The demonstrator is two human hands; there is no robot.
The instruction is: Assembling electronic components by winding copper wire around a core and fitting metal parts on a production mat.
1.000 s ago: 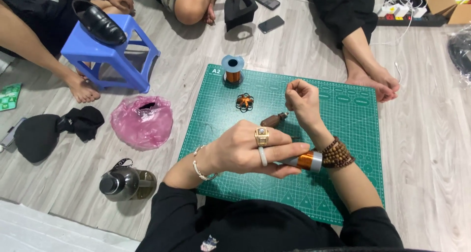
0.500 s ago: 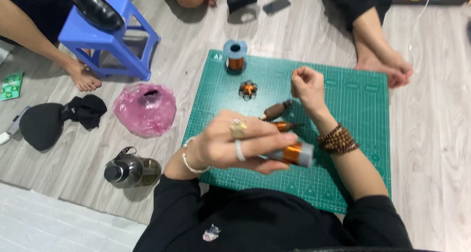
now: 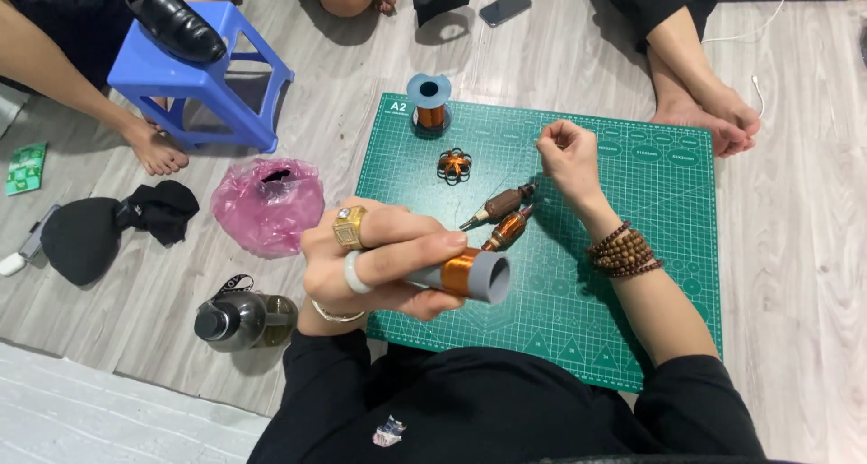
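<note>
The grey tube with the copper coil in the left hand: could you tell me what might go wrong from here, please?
The left hand grips the grey tube by one end only, so its copper winding could loosen or slip if the tube twists. The right hand is pinched shut and raised above the green mat; any thin wire it pulls is too fine to see and might snag the two wound rotors lying below.

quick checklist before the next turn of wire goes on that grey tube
1. Left hand has a firm grip on the grey tube: ok.
2. Copper winding sits neatly on the tube: ok.
3. Right hand is pinched shut as if on wire: ok; the wire itself, cannot tell.
4. Wire spool stands upright on the green cutting mat: ok.
5. The two wound parts lie clear of both hands: ok.
</note>
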